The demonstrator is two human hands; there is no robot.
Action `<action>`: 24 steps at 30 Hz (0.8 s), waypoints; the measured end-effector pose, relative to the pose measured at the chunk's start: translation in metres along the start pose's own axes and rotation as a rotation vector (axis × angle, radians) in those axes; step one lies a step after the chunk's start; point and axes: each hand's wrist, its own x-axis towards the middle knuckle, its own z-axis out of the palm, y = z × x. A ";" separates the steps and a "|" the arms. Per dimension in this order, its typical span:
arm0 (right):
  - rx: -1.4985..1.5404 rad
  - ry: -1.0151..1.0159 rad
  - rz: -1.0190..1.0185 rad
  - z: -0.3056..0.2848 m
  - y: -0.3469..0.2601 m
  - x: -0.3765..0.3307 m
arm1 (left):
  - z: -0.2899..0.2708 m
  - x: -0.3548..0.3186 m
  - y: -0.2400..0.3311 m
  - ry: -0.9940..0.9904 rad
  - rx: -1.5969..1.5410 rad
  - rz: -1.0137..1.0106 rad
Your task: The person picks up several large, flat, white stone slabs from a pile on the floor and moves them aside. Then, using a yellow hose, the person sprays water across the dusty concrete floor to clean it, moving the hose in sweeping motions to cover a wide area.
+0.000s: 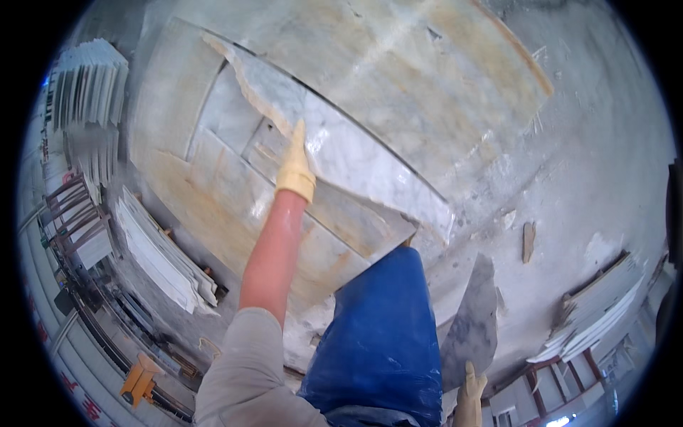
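My left hand (pixel 296 167), in a cream glove, grips the jagged lower edge of a long, pointed white-grey marble piece (pixel 356 153). That piece lies slantwise over other slabs, its narrow tip at the far left. Low on the right, my right hand (pixel 468 402) is gloved too and sits at the lower end of a dark grey, pointed marble shard (pixel 475 313). Its fingers lie against the shard's edge, and the shard stands tilted beside my blue apron (pixel 384 320). The undersides of both grips are hidden.
A large beige-veined slab (pixel 427 71) lies beyond the marble piece; a brownish slab (pixel 213 213) lies nearer. Stacks of thin slabs (pixel 89 82) stand at the left, with more slabs (pixel 590 313) at the right. A small stone sliver (pixel 528 242) rests on the dusty floor.
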 end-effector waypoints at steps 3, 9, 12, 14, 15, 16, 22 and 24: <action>-0.040 -0.028 0.006 -0.001 -0.007 0.000 | 0.007 0.008 0.021 0.056 0.217 -0.028; -0.188 0.008 0.073 0.000 -0.030 0.001 | -0.018 0.030 0.027 -0.041 0.651 -0.274; -0.124 0.026 0.059 0.000 -0.033 0.004 | -0.019 0.027 0.082 -0.292 1.343 -0.318; -0.099 -0.004 0.029 -0.005 -0.020 0.007 | 0.003 0.005 0.123 -0.373 1.391 -0.369; -0.132 -0.007 0.043 -0.007 -0.020 0.007 | 0.007 -0.006 0.129 -0.386 1.322 -0.407; -0.164 0.002 0.059 -0.008 -0.023 0.007 | 0.003 -0.009 0.115 -0.400 1.345 -0.307; 0.024 0.044 0.107 -0.013 -0.016 -0.004 | 0.045 -0.129 -0.045 -0.936 1.243 1.047; -0.019 0.033 0.074 -0.012 -0.016 0.000 | 0.091 -0.179 -0.091 -1.214 1.228 1.154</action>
